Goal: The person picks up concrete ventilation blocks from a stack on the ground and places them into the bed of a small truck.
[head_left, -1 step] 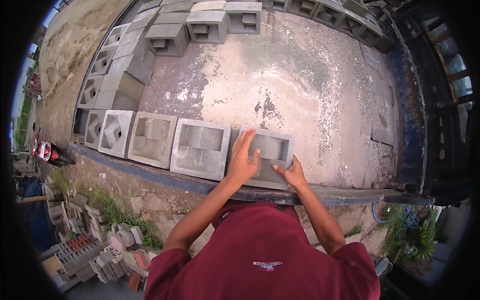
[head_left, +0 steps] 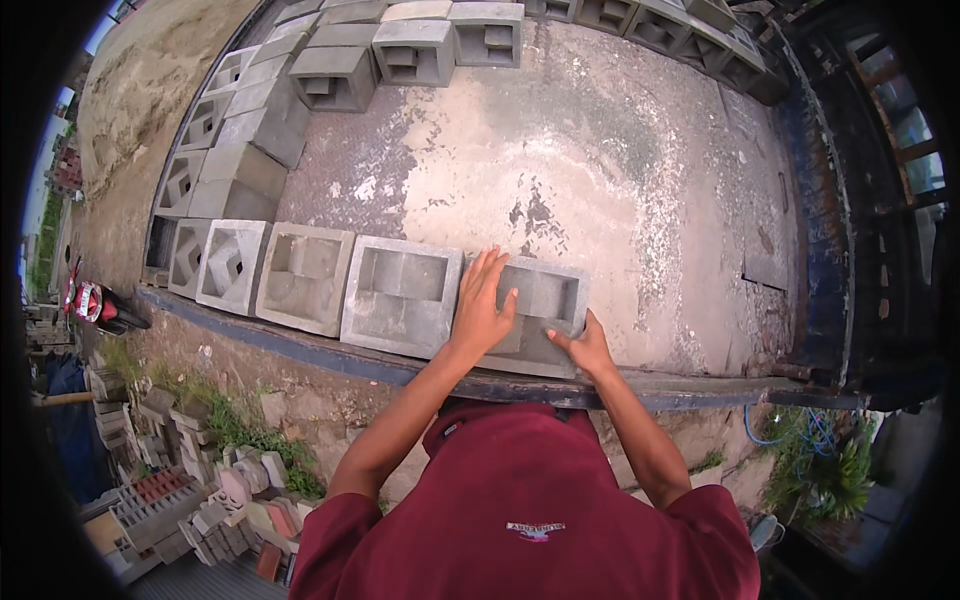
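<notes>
A grey hollow concrete block (head_left: 540, 290) with a recessed square opening stands at the front edge of the metal bed, last on the right in a row. My left hand (head_left: 482, 310) lies along its left side, fingers stretched out and together, thumb apart, by the narrow gap to the neighbouring concrete block (head_left: 450, 300). At the block's right side my right hand (head_left: 583, 347) grips the near corner, its thumb on the top face and its other fingers mostly hidden behind the side.
More concrete blocks (head_left: 240, 180) line the bed's left and far sides. A dark metal rim (head_left: 330, 358) runs along the front. The bed floor (head_left: 570, 150) is worn and patchy. At the left stands a red motorbike (head_left: 95, 303); stacked blocks and pavers (head_left: 160, 510) lie below it.
My left hand has shifted slightly left and away from me, toward the gap between the two blocks. My right hand and the block look unmoved.
</notes>
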Available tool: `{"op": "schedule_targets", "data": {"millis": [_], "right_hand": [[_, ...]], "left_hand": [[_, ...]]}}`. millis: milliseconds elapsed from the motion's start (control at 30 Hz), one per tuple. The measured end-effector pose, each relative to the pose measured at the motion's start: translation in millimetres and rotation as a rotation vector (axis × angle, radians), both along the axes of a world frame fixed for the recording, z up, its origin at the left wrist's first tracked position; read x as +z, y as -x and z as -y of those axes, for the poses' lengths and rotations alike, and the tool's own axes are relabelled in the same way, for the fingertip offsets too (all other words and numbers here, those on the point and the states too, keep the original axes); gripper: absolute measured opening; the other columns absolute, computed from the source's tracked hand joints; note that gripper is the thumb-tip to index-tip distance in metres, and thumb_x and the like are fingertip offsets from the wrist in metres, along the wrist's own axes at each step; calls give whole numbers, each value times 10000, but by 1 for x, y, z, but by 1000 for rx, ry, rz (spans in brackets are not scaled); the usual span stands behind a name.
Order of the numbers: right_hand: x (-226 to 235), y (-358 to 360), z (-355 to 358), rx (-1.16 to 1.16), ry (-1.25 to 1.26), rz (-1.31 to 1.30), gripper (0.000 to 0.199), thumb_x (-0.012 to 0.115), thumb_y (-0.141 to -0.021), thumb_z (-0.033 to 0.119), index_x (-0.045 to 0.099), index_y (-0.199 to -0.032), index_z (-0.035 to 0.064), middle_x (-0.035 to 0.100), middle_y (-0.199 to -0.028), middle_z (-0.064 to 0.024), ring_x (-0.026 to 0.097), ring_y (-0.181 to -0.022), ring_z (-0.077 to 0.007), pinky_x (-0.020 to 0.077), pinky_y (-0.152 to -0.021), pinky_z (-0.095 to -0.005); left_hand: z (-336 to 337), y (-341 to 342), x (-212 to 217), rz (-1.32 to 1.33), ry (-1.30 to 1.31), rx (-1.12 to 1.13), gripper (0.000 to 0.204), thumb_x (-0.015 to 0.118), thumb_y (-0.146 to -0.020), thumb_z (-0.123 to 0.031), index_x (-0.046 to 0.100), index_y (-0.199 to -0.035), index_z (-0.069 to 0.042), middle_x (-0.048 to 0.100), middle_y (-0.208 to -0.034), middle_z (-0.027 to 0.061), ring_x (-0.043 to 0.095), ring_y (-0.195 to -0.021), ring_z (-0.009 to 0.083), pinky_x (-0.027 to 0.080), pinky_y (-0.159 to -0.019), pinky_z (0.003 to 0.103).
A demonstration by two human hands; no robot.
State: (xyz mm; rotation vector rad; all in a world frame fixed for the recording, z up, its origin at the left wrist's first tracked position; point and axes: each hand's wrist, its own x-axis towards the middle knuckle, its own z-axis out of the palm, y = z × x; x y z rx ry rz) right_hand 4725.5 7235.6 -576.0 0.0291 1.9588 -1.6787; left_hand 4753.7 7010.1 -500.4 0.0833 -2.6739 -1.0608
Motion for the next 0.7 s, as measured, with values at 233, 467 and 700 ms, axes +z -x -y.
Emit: {"op": "schedule_targets", "data": {"millis": [233, 467, 700], "right_hand": [[-16, -13, 2, -92, -12, -171, 570, 733, -838, 152, 465, -1290, -70, 620, -1174, -194, 601, -1084, -270, 460, -959, -370], [6, -2, 19, -51, -259, -156, 534, 541, -975, 333, 449, -1312, -71, 581, -1200, -304, 567, -1153, -389, 421, -984, -413], [-11, -16, 31, -68, -299, -167, 488, 545, -972, 296, 466, -1288, -66, 597, -1166, -308, 585, -1123, -396, 439, -955, -424]], "left_hand": [[50, 46, -16, 197, 283, -374, 465, 677, -851, -230, 537, -1259, -55, 590, -1213, 133, 525, -1179, 275, 341, -1037, 462], [68, 62, -19, 197, 478, -421, 261, 645, -879, -228, 624, -1095, -82, 642, -996, 88, 597, -1004, 238, 369, -943, 421], [80, 58, -13, 185, 493, -430, 265, 639, -886, -225, 629, -1108, -81, 644, -999, 91, 598, -1009, 245, 375, -917, 425]]}}
